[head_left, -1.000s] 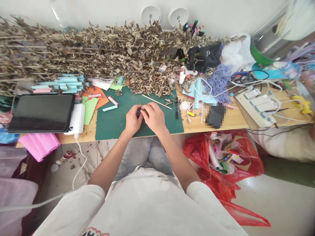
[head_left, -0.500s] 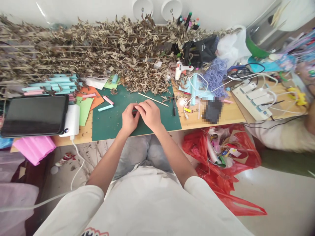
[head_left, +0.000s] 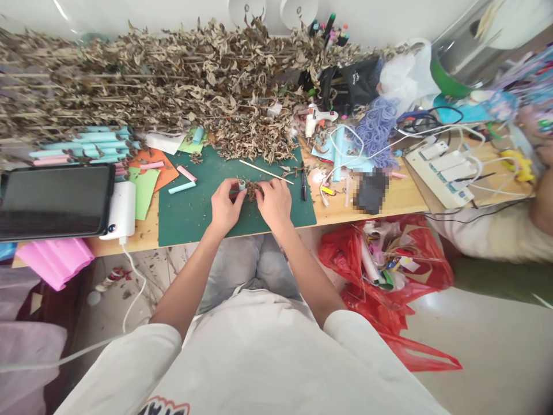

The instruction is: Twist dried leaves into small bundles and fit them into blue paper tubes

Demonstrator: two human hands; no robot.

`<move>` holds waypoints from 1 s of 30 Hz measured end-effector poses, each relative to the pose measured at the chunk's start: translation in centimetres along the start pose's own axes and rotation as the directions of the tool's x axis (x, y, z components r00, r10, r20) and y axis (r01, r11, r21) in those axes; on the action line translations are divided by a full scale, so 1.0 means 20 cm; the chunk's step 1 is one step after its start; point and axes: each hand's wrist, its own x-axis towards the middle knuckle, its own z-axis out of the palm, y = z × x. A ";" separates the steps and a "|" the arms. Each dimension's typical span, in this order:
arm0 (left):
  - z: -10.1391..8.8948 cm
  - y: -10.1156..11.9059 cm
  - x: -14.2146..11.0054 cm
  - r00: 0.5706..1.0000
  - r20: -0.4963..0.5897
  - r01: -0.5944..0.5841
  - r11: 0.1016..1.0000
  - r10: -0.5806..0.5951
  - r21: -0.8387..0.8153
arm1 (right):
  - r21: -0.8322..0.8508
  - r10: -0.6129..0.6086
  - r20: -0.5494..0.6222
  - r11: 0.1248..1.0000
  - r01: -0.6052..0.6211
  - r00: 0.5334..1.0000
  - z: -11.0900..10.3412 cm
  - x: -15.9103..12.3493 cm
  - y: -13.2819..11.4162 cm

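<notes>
My left hand [head_left: 225, 206] is closed round a short pale blue paper tube [head_left: 242, 185], whose open end faces up between thumb and fingers. Just to the right, my right hand [head_left: 275, 203] has its fingertips on a small clump of crumbled dried leaves [head_left: 252, 191], bunched against it. Both hands are over the green cutting mat [head_left: 194, 222]. A thin wooden stick [head_left: 266, 172] lies behind them, and a black pen [head_left: 303, 183] lies at the mat's right. One blue paper tube [head_left: 182, 188] and one pink paper tube [head_left: 186, 173] rest on the mat's left.
Dried leafy stalks [head_left: 164, 86] cover the back of the table. At left are a tablet [head_left: 56, 202], a white power bank [head_left: 120, 210] and stacked blue tubes [head_left: 99, 141]. A glue gun [head_left: 317, 118], purple yarn [head_left: 377, 129] and power strip [head_left: 440, 176] stand right; a red bag [head_left: 389, 265] sits below.
My hands, earlier together at the fingertips, have moved apart. The blue tube's end now shows in my left hand, and my right fingers have come down onto dried leaves. The view has shifted slightly.
</notes>
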 end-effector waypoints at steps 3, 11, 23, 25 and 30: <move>0.00 0.00 0.00 1.000 0.001 -0.008 1.000 0.008 0.003 | -0.017 -0.001 0.040 1.000 0.002 0.999 0.01 0.00 0.00; 0.00 0.00 0.00 1.000 -0.002 -0.020 1.000 0.020 0.011 | -0.023 0.017 0.097 1.000 -0.014 0.995 -0.01 0.02 -0.02; 0.00 0.00 0.00 1.000 0.011 -0.012 1.000 0.012 0.005 | 0.224 -0.004 -0.140 0.974 0.036 0.990 0.02 0.04 0.00; 0.00 0.00 0.00 1.000 0.013 -0.011 1.000 0.011 0.004 | 0.286 0.006 -0.178 0.957 0.046 0.984 0.03 0.05 0.00; 0.00 -0.01 0.00 1.000 0.027 0.002 1.000 -0.002 -0.002 | 0.413 0.019 -0.271 0.905 0.098 0.962 0.01 0.06 -0.05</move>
